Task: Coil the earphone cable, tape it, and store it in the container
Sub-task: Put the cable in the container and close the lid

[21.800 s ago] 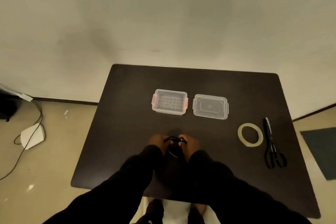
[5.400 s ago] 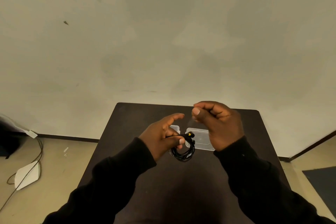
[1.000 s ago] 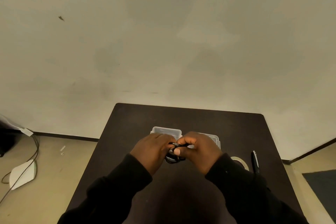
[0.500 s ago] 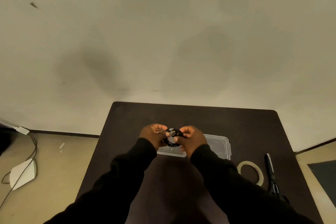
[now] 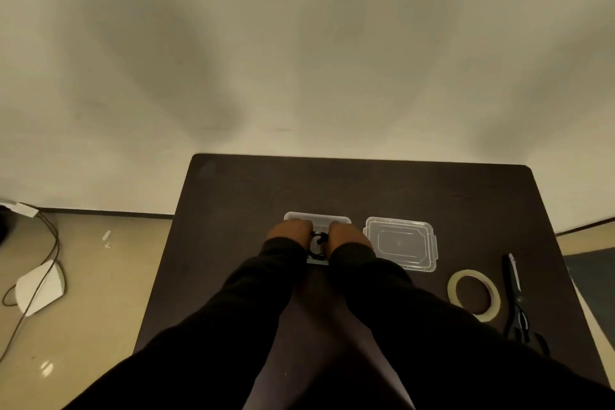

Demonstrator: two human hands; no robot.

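Observation:
The coiled black earphone cable [image 5: 318, 240] sits between my two hands, low inside the clear plastic container [image 5: 317, 217] at the table's middle. My left hand [image 5: 290, 232] grips the coil's left side and my right hand [image 5: 346, 234] grips its right side. Both hands cover most of the container; only its far rim and a bit of its near wall show. Any tape on the coil is too small to make out.
The container's clear lid [image 5: 401, 243] lies just right of it. A tape roll [image 5: 474, 294] and black scissors [image 5: 517, 303] rest near the right edge of the dark table [image 5: 233, 210]. On the floor at left lie a cable and a white object [image 5: 38, 286].
Both hands have carried the coil forward and down from above the table into the container. The camera has tilted down, and the lid, tape and scissors show fully.

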